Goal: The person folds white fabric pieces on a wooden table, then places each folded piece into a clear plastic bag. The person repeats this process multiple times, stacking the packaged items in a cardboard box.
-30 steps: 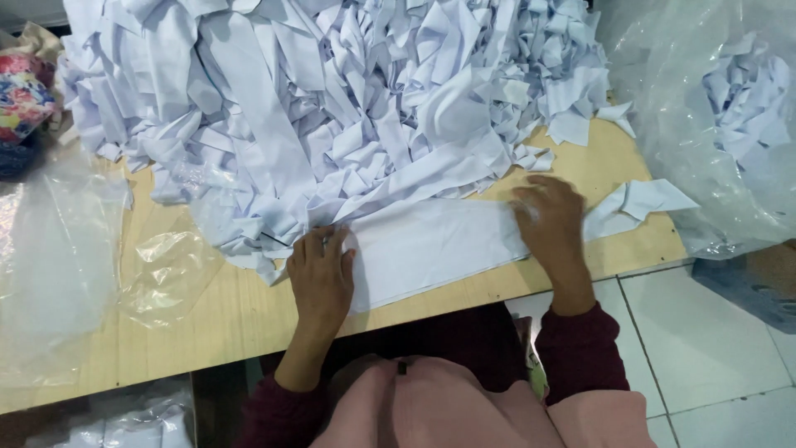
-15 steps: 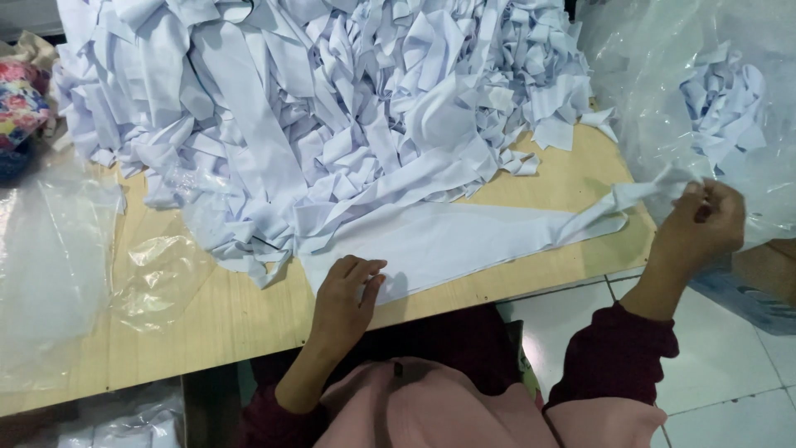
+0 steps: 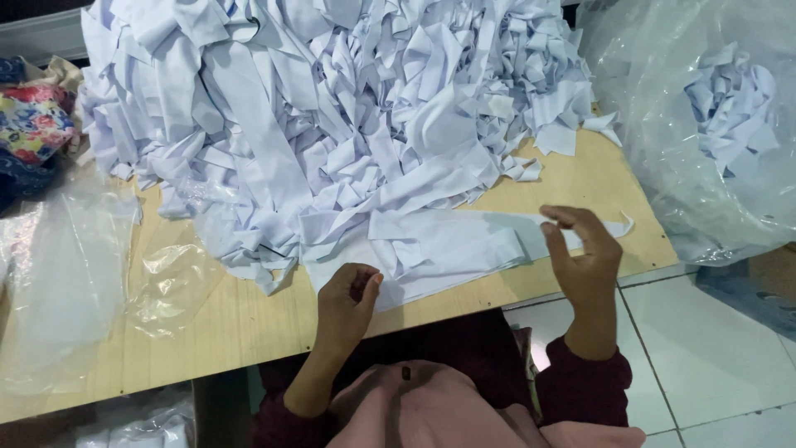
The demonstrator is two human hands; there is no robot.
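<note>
A long flat white fabric strip lies along the front of the wooden table, ahead of a big heap of white fabric strips. My left hand rests at the strip's near left corner, fingers curled and thumb pinching its edge. My right hand hovers over the strip's narrow right end near the table's corner. Its fingers are spread and curved, and the cloth passes behind them without being gripped.
A large clear plastic bag holding white scraps stands at the right, off the table. Crumpled clear plastic covers the table's left part. A floral cloth lies at the far left. White floor tiles show below right.
My right hand had pulled the strip's end out to the right, past the table edge. It has since come back over the table corner and opened. My left hand stayed at the near left corner.
</note>
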